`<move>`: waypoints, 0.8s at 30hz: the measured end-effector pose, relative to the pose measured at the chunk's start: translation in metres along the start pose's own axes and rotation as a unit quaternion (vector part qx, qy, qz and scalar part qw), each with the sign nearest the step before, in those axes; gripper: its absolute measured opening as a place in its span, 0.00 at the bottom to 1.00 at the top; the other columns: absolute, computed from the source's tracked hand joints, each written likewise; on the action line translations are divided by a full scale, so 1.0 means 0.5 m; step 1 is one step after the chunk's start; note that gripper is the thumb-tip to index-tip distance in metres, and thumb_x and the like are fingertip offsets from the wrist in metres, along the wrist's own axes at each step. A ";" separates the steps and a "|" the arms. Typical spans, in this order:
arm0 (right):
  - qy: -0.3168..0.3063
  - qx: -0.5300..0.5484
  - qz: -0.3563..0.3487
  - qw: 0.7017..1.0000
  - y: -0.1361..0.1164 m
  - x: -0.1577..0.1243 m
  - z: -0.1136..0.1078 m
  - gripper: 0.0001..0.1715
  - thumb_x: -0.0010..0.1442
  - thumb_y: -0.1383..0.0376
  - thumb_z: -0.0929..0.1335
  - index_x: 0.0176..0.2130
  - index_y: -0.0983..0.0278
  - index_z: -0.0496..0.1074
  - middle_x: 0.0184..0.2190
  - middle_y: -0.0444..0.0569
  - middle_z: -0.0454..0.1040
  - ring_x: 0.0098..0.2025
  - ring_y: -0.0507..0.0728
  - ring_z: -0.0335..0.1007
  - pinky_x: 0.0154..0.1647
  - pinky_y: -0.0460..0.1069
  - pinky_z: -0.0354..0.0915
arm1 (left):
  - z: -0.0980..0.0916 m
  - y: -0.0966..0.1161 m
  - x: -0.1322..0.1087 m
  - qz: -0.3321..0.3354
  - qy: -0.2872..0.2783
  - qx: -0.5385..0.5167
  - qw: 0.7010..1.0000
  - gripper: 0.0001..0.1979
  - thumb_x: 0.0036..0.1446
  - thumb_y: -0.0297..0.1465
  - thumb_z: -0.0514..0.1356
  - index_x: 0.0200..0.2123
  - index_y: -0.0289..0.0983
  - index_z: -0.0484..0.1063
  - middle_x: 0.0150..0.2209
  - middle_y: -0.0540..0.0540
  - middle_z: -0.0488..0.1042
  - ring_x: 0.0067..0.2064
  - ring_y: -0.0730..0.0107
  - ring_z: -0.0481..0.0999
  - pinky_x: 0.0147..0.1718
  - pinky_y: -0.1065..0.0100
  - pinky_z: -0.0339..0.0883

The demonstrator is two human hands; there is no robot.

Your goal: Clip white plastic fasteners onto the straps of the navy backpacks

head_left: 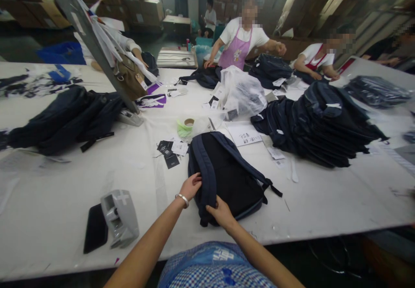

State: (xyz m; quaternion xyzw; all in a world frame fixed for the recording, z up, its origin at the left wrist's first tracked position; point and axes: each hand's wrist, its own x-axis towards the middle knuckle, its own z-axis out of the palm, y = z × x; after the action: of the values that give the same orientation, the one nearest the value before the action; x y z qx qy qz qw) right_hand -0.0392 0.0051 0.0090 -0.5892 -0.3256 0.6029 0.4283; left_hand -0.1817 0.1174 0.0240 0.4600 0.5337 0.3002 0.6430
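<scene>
A dark navy backpack [231, 173] lies in front of me with its black back panel and shoulder straps facing up. My left hand [190, 187] is closed on its left edge, the fingertips curled beside the left shoulder strap [207, 162]. Near the lower end of that same strap, my right hand [222, 212] pinches it between thumb and fingers. The other strap arches up along the bag's right side. Just beyond the backpack's upper left are black and white hang tags [171, 153] and a roll of tape [189, 123].
Stacked navy backpacks [319, 128] rise at right; others [69, 115] lie at left. A tape dispenser [120, 216] and black phone [96, 228] sit near the front left. A slanted metal post [100, 50] stands on the table. Co-workers [241, 41] handle bags across it.
</scene>
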 end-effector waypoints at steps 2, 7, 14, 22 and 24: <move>0.005 0.007 0.015 1.000 -0.004 -0.005 0.000 0.24 0.45 0.64 0.72 0.45 0.60 0.71 0.39 0.47 0.77 0.42 0.61 0.73 0.46 0.55 0.67 | -0.004 -0.003 -0.032 0.043 0.100 0.035 0.993 0.16 0.47 0.35 0.63 0.41 0.37 0.73 0.37 0.42 0.77 0.38 0.64 0.77 0.36 0.66 0.70; 0.003 0.010 0.148 0.989 -0.037 -0.019 -0.022 0.20 0.45 0.63 0.71 0.41 0.62 0.72 0.32 0.46 0.77 0.29 0.56 0.71 0.25 0.47 0.63 | 0.008 -0.030 -0.118 -0.091 0.006 0.019 0.996 0.21 0.51 0.48 0.57 0.27 0.34 0.72 0.23 0.45 0.74 0.24 0.67 0.74 0.23 0.68 0.67; -0.063 0.108 0.165 0.978 -0.107 -0.042 -0.051 0.18 0.49 0.62 0.71 0.42 0.62 0.71 0.36 0.49 0.76 0.35 0.56 0.73 0.33 0.50 0.68 | 0.050 -0.044 -0.141 -0.146 -0.021 -0.076 0.986 0.28 0.47 0.54 0.59 0.32 0.32 0.77 0.28 0.43 0.76 0.25 0.72 0.71 0.22 0.71 0.62; -0.116 0.063 0.133 0.982 -0.130 -0.054 -0.039 0.21 0.53 0.59 0.71 0.47 0.60 0.70 0.39 0.48 0.75 0.36 0.55 0.72 0.33 0.47 0.67 | 0.050 -0.017 -0.082 -0.277 -0.088 -0.223 0.930 0.34 0.44 0.59 0.58 0.33 0.31 0.75 0.30 0.40 0.78 0.28 0.68 0.75 0.28 0.68 0.66; -0.131 0.007 0.119 0.984 -0.107 -0.047 -0.035 0.21 0.54 0.57 0.70 0.47 0.61 0.69 0.37 0.47 0.76 0.34 0.55 0.71 0.31 0.47 0.66 | 0.044 -0.009 -0.057 -0.278 -0.090 -0.234 0.927 0.33 0.41 0.59 0.59 0.30 0.31 0.74 0.28 0.41 0.77 0.27 0.69 0.74 0.28 0.68 0.66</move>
State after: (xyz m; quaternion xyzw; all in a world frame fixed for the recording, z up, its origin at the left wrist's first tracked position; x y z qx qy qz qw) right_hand -0.0161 0.0043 0.0656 -0.5368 -0.3021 0.7235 0.3117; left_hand -0.1681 0.0844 0.0315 0.1550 0.4946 0.1832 0.8353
